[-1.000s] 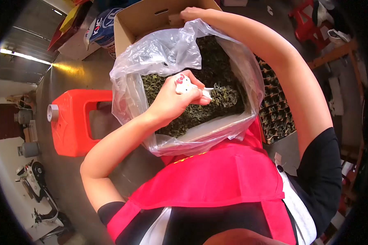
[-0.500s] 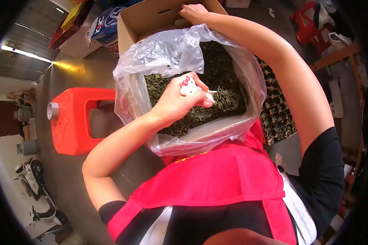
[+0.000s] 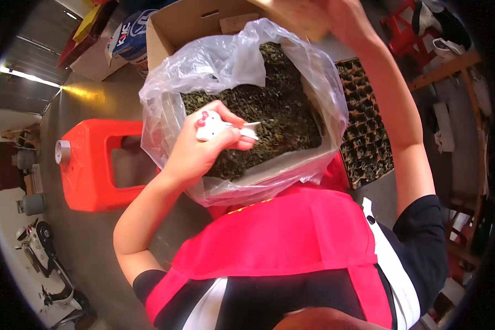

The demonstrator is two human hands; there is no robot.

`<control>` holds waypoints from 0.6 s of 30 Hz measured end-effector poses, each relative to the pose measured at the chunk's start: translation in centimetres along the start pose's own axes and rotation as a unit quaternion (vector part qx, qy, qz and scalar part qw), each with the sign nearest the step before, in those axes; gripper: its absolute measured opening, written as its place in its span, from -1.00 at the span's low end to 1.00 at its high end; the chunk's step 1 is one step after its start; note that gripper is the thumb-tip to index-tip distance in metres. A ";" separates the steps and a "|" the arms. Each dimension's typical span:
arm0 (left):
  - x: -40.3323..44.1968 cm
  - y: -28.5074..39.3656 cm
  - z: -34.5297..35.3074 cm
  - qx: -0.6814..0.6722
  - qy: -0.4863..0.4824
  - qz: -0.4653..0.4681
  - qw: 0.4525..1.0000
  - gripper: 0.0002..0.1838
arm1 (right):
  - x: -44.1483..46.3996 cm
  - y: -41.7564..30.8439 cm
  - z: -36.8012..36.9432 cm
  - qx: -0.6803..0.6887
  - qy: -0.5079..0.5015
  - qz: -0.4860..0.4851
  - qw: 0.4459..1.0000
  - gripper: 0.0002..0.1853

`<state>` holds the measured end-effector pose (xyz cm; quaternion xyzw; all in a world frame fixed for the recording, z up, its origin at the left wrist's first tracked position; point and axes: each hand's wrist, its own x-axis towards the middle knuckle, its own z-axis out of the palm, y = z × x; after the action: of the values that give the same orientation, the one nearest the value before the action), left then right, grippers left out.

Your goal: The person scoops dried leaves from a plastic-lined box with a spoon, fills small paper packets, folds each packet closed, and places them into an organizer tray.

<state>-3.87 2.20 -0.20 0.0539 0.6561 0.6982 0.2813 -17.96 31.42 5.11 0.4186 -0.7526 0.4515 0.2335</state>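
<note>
My left hand (image 3: 203, 137) is wrapped round a white cat-faced tool (image 3: 212, 127) with a red bow and two pale tips. It hovers over dark green dried leaves (image 3: 275, 104) inside a clear plastic bag (image 3: 203, 66). The bag lines an open cardboard box (image 3: 176, 27). My right hand (image 3: 341, 19) is at the top edge, beyond the bag, beside a cardboard flap; its fingers are blurred and partly cut off, so its grip is unclear.
On the left stands a red jerrycan (image 3: 93, 165) with a roll of tape (image 3: 62, 152) on its side. A tray of dark cells (image 3: 366, 126) lies right of the bag. Further off are a blue sack (image 3: 129, 38), a red stool (image 3: 404, 33) and a scooter (image 3: 49, 264).
My right hand has moved right, away from the box's inner far side. My left hand has shifted left with the tool, off the clump of leaves it was touching.
</note>
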 end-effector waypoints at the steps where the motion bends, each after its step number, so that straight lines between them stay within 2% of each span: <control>1: -0.7 0.1 -0.2 -0.004 0.016 0.004 1.000 -0.87 | -1.4 -0.5 -1.0 -0.002 -0.035 -0.002 0.999 -0.59; 2: -1.4 0.1 -0.4 -0.007 0.031 0.006 0.999 -0.88 | -2.9 -1.8 -0.8 0.169 -0.020 0.159 0.972 -0.57; 6: -3.9 -0.3 -1.6 0.002 0.088 0.049 0.995 -0.88 | -8.0 -6.7 2.3 0.226 -0.020 0.186 0.956 -0.52; 7: -4.5 -0.2 -2.3 0.024 0.087 0.047 0.995 -0.88 | -8.6 -7.1 2.9 0.222 -0.084 0.192 0.952 -0.52; 8: -4.9 0.0 -2.5 0.057 0.101 0.054 0.992 -0.88 | -9.1 -7.3 3.4 0.217 -0.148 0.194 0.945 -0.48; 9: -5.3 0.0 -2.8 0.058 0.117 0.057 0.990 -0.87 | -9.6 -5.8 4.2 0.105 -0.195 0.099 0.970 -0.48; 10: -5.7 -0.1 -3.1 0.059 0.133 0.063 0.987 -0.87 | -9.7 -6.1 4.7 0.105 -0.246 0.144 0.953 -0.49; 15: -7.1 -0.1 -4.8 0.070 0.173 0.084 0.979 -0.86 | -9.6 -4.4 8.1 0.133 -0.275 0.115 0.945 -0.60; 18: -7.4 0.3 -4.9 0.056 0.186 0.084 0.977 -0.86 | -9.7 -3.0 9.5 -0.005 -0.352 0.031 0.936 -0.69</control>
<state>0.03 -5.54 1.62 -0.0068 0.7285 0.6789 0.0912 -9.96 26.45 -5.17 0.5261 -0.8012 0.2790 -0.0583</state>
